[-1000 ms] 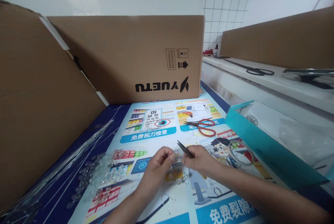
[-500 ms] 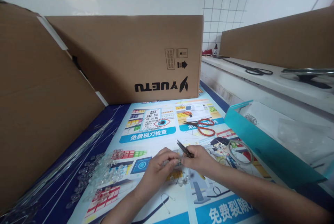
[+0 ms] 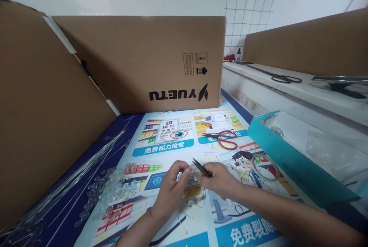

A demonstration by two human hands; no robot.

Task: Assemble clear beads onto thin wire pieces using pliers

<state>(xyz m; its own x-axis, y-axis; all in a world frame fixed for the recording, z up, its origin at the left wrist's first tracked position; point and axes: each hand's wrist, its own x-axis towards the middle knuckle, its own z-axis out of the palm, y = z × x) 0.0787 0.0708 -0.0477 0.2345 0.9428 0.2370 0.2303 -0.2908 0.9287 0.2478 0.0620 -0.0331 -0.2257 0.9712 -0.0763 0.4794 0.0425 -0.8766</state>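
Left hand [image 3: 171, 189] pinching small clear bead piece [image 3: 193, 179] between thumb and fingertips, near front edge of bench [image 3: 184, 235], about mid-width. Right hand [image 3: 220, 179] closing around black snips [image 3: 200, 168], tips pointing up-left, just above bead piece. Pile of clear beads [image 3: 115, 191] lying left of hands. Red scissors [image 3: 225, 139] resting farther back, toward cardboard box [image 3: 143, 63]. Wire ring [image 3: 266, 166] lying right of hands, beside teal tray [image 3: 287, 158].

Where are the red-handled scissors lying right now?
The red-handled scissors lie on the printed mat, beyond the right hand, before the cardboard box.
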